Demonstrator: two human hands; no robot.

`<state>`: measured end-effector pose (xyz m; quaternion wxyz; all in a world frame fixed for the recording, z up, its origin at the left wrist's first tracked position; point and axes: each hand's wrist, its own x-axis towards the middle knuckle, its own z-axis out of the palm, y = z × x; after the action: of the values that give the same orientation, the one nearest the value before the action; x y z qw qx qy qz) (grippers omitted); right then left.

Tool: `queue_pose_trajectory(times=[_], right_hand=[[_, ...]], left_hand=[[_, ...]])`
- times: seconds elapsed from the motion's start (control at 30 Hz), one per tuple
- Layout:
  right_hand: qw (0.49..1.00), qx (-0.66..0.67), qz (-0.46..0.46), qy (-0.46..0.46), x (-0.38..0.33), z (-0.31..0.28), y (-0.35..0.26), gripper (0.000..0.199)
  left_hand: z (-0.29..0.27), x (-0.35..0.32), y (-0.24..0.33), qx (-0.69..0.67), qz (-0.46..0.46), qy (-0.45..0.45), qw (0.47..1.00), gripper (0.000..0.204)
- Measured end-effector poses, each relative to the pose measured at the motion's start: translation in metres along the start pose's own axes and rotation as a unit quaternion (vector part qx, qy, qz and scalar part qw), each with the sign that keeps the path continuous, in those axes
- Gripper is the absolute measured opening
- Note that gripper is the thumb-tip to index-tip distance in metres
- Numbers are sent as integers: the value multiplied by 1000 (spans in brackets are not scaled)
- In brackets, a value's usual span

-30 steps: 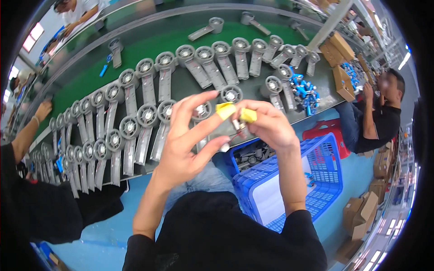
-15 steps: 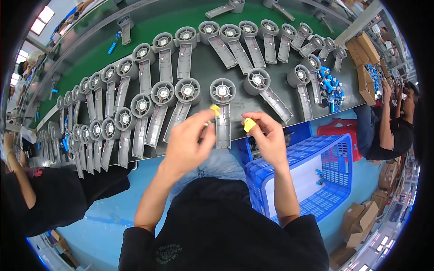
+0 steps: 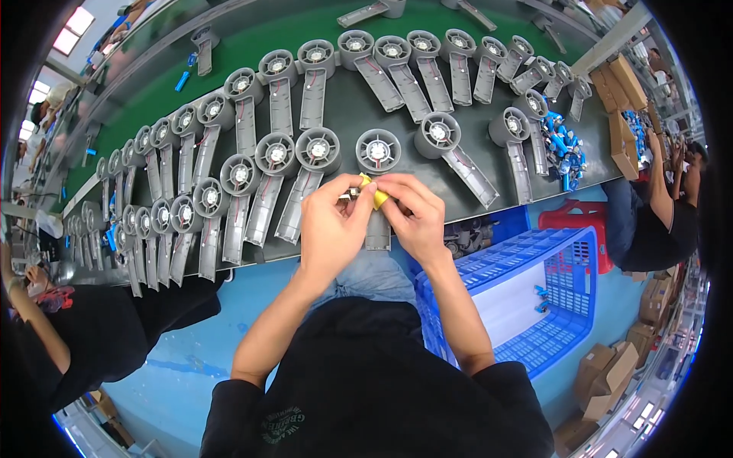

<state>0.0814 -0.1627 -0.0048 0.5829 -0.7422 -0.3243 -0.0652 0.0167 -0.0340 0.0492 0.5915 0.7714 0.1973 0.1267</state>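
Note:
My left hand (image 3: pixel 334 223) and my right hand (image 3: pixel 414 216) meet over the near edge of the bench, fingertips pressed together. Between them show bits of thin yellow material (image 3: pixel 379 200), perhaps tape or a sticker; both hands pinch it. A small pale or metallic part peeks out by the left fingers, too covered to name. Just beyond the hands lies a grey fan housing (image 3: pixel 378 151) with a round grille and an open half handle, the handle partly hidden beneath my hands. Another fan housing (image 3: pixel 438 135) rests to its right, its handle slanting toward me.
Rows of similar fan housings (image 3: pixel 315 61) cover the dark bench. Blue cylindrical parts (image 3: pixel 563 153) are heaped at the right, near cardboard boxes (image 3: pixel 622 145). A blue crate (image 3: pixel 500 267) stands below the bench edge beside a red stool (image 3: pixel 588 217). Co-workers sit on both sides.
My hands, apart before with a yellow piece in each, have come together in front of the central fan housing. The right hand moved left; the left moved slightly right.

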Motion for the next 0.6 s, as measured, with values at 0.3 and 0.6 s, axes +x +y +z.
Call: queue_pose_trajectory(times=[0.3,0.6], right_hand=[[996,-70,-46,-10,5,2,7,25],[995,-75,-60,-13,3,2,6,23]], left_hand=[[-17,-6,-26,27,85,-39,995,30],[-12,-7,-41,77,175,7,982,28]])
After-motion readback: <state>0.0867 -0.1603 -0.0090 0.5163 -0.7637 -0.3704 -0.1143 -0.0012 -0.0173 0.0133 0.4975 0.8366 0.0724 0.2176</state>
